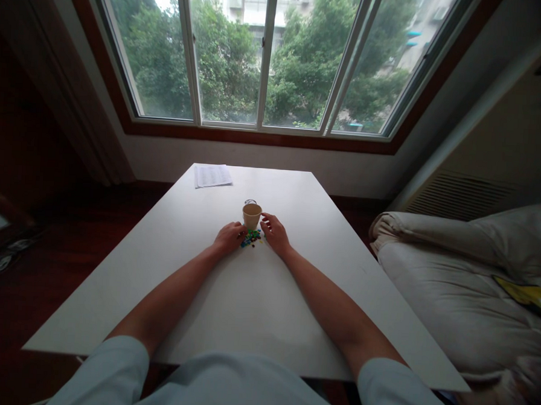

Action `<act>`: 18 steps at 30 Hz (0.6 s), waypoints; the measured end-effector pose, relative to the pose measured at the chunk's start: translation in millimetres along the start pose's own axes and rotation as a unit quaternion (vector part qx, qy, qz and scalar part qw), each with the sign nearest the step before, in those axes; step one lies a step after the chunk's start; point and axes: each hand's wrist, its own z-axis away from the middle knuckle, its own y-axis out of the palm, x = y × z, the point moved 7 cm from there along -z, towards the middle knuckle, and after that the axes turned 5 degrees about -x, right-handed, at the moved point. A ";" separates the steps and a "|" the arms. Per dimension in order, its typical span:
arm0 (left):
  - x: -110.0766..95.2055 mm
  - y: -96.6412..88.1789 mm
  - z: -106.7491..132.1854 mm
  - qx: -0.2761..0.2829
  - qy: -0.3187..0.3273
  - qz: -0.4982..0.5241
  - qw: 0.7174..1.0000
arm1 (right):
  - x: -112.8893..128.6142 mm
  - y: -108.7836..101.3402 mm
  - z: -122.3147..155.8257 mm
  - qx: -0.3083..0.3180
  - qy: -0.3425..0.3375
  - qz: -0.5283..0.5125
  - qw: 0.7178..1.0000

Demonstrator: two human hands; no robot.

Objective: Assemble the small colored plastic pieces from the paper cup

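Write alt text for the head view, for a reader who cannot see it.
A person's left hand and right hand rest on a white table either side of a small pile of coloured pieces, a tan paper cup just beyond. A printed sheet lies at the far edge, under a window onto green trees.

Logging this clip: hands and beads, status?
Left hand curled at colored beads. Right hand open beside paper cup. Printed sheet far back, out of the way.

A small heap of tiny coloured pieces [252,238], mostly blue and green with a little yellow, lies loose on the white desk [247,304], just above the middle of the frame. Directly behind it a tan paper cup [251,215] stands upright, mouth open.
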 end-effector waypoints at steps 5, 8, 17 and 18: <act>2.3 3.1 -0.8 0.007 0.007 -0.005 1.000 | 1.7 -0.9 -0.1 0.002 0.003 0.000 1.000; 3.4 4.1 -0.6 0.004 0.007 -0.004 1.000 | 2.5 -0.9 -0.3 0.005 0.000 -0.004 1.000; 0.9 2.1 -0.5 0.004 0.012 -0.002 1.000 | 0.7 -0.5 0.0 0.001 0.001 -0.006 1.000; 1.0 2.0 -0.6 0.004 0.011 0.002 1.000 | 0.5 -0.5 0.1 0.000 0.002 -0.006 1.000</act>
